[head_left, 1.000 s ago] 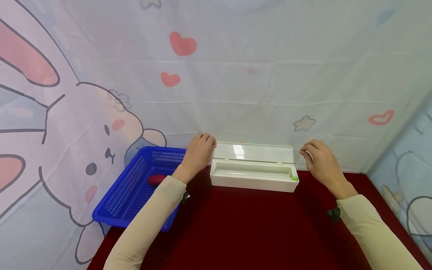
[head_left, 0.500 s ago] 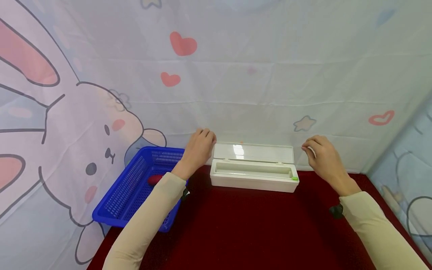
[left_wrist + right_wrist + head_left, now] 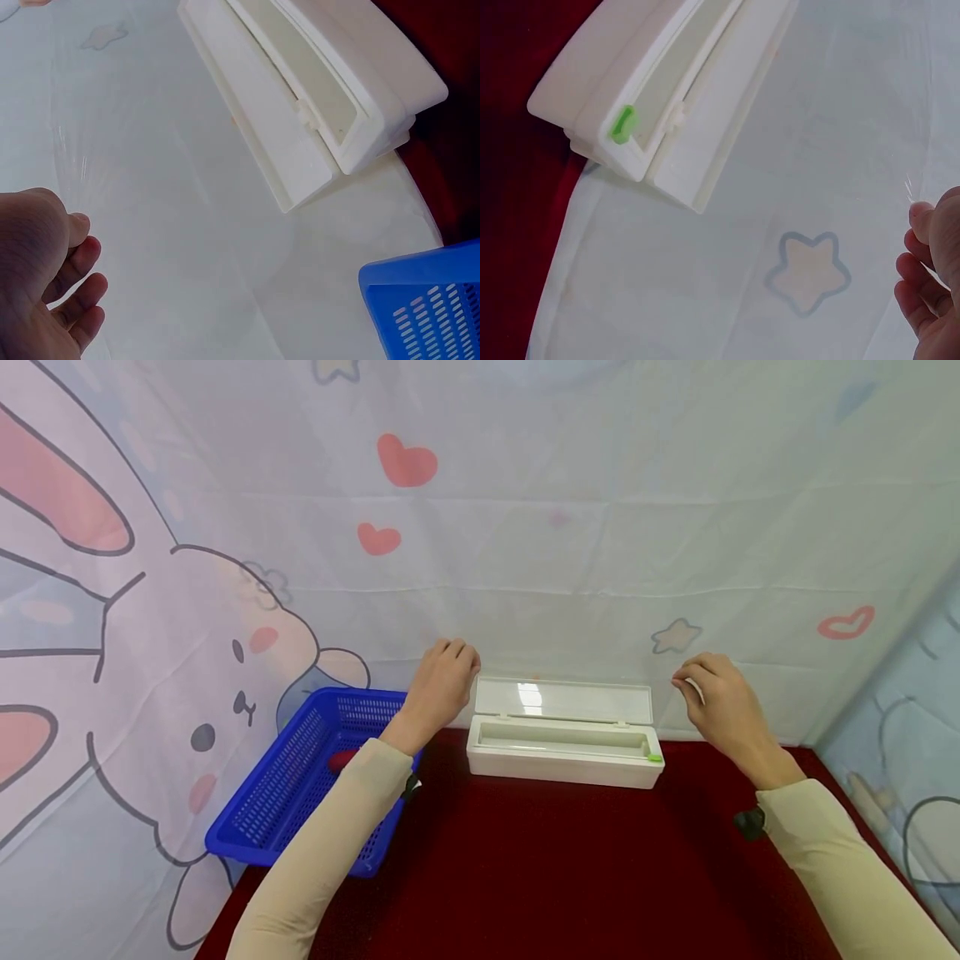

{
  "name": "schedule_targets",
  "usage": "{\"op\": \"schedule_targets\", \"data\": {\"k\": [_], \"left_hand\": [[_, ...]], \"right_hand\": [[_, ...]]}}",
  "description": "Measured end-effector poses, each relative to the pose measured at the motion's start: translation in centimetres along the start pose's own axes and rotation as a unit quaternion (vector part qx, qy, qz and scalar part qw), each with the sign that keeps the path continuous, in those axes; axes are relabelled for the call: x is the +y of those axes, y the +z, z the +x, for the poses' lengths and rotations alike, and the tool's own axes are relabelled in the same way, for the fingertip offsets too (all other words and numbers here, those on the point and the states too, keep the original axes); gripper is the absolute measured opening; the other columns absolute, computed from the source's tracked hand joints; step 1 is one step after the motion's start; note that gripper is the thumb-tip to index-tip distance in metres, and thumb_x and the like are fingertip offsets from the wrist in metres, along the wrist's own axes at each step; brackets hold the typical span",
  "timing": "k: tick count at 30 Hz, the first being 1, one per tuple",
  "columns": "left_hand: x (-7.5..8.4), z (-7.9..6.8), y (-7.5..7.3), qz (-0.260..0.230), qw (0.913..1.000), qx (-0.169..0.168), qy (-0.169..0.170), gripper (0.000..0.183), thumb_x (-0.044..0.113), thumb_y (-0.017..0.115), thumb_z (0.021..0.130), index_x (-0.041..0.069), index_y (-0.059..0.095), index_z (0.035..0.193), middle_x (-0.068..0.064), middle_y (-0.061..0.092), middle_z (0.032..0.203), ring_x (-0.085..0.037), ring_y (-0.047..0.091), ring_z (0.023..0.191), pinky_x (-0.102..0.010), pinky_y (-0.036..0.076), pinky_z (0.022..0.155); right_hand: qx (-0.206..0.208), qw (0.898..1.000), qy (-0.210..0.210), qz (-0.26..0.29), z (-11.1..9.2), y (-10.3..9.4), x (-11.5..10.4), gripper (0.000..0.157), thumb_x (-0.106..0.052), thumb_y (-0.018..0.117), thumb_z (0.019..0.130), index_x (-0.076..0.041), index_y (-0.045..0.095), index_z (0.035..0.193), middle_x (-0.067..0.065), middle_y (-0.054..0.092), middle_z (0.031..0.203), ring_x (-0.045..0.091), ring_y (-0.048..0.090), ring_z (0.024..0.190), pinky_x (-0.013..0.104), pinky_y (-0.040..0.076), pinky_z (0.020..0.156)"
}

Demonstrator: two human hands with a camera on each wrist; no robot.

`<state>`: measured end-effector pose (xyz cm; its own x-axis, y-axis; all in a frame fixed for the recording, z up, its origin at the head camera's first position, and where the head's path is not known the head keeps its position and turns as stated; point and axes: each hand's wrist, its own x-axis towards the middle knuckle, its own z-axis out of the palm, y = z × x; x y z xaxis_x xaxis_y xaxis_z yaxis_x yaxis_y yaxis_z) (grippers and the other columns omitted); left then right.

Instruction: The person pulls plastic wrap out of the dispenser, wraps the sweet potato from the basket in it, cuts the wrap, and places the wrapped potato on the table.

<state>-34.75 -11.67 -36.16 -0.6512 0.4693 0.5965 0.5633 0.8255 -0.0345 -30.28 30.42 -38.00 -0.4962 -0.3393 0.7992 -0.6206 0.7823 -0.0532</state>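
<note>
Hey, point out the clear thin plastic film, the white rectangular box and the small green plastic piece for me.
Clear thin plastic film point(image 3: 77, 176): left wrist view, on its gathered, creased part.
White rectangular box point(image 3: 564, 767): head view, on its front wall.
Small green plastic piece point(image 3: 623, 124): right wrist view, on its middle.

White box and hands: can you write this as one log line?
left hand: pinches clear film | right hand: pinches clear film | white box: lid open | blue basket: red item inside
</note>
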Motion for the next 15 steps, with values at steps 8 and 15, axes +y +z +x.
{"op": "schedule_targets", "data": {"k": [8,15], "left_hand": [[-0.02,0.32,-0.14,0.007,0.9999,-0.006,-0.004,0.013,0.013,0.060,0.109,0.004,0.069,0.105,-0.012,0.070,0.103,-0.035,0.063,0.105,-0.046,0.054,0.089],[-0.08,0.51,-0.30,0.009,0.9998,-0.013,-0.008,0.015,0.014,0.058,0.110,0.004,0.070,0.107,-0.013,0.071,0.106,-0.035,0.063,0.106,-0.046,0.053,0.092]], "right_hand": [[-0.003,1.000,0.008,-0.006,0.21,-0.21,-0.03,0.012,0.016,0.078,0.086,0.008,0.072,0.093,0.019,0.068,0.097,0.037,0.062,0.088,0.048,0.052,0.073],[-0.005,1.000,0.008,-0.004,0.50,-0.30,-0.03,0.012,0.015,0.078,0.087,0.007,0.073,0.094,0.018,0.068,0.098,0.036,0.062,0.089,0.047,0.051,0.074]]}}
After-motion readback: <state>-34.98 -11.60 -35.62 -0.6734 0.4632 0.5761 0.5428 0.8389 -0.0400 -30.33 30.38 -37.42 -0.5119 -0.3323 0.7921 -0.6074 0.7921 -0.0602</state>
